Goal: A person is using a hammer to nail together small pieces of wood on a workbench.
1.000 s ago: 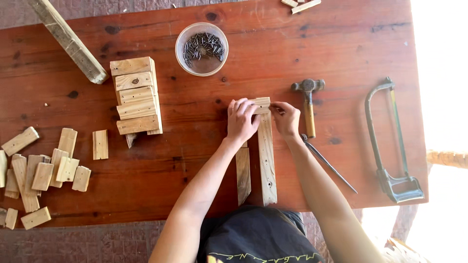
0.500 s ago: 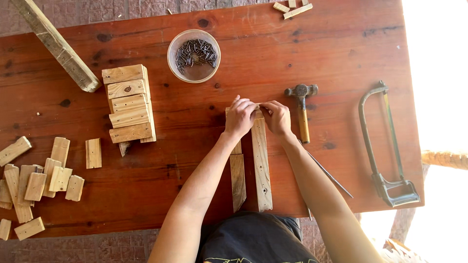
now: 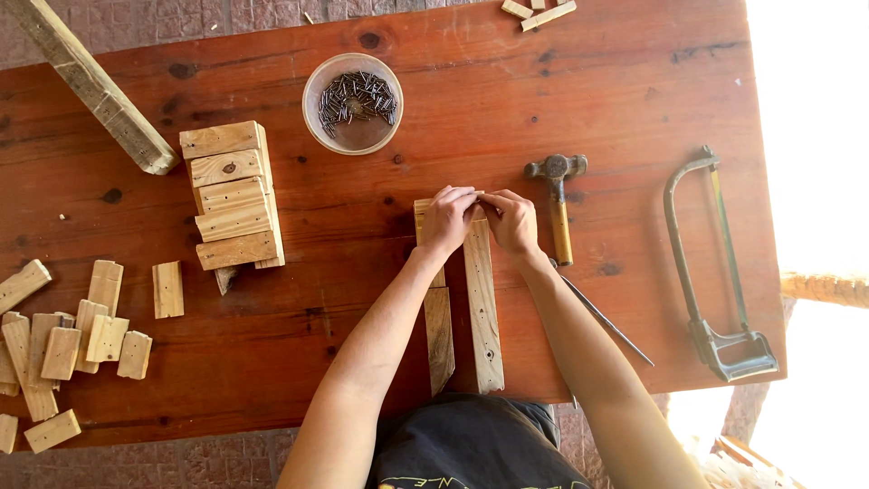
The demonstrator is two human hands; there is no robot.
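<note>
Two long wooden slats [image 3: 482, 312] lie side by side on the red-brown table [image 3: 634, 100], running from the front edge toward the middle. My left hand [image 3: 449, 217] presses down on their far ends with curled fingers. My right hand [image 3: 511, 217] meets it there, fingertips pinched together against the left fingers over the right slat's end. Something small may be pinched between them, but I cannot make it out. A hammer [image 3: 558, 204] with a wooden handle lies just right of my right hand.
A clear bowl of nails [image 3: 354, 101] stands beyond the hands. A stack of short boards [image 3: 232, 206] sits to the left, loose wood blocks [image 3: 68, 340] at far left, a long beam [image 3: 90, 83] at back left. A hacksaw [image 3: 711, 272] lies right; a thin metal rod [image 3: 605, 319] near my right forearm.
Both hands stay at the far ends of the slats. The right hand's fingers have closed in against the left hand's. The camera view has shifted slightly.
</note>
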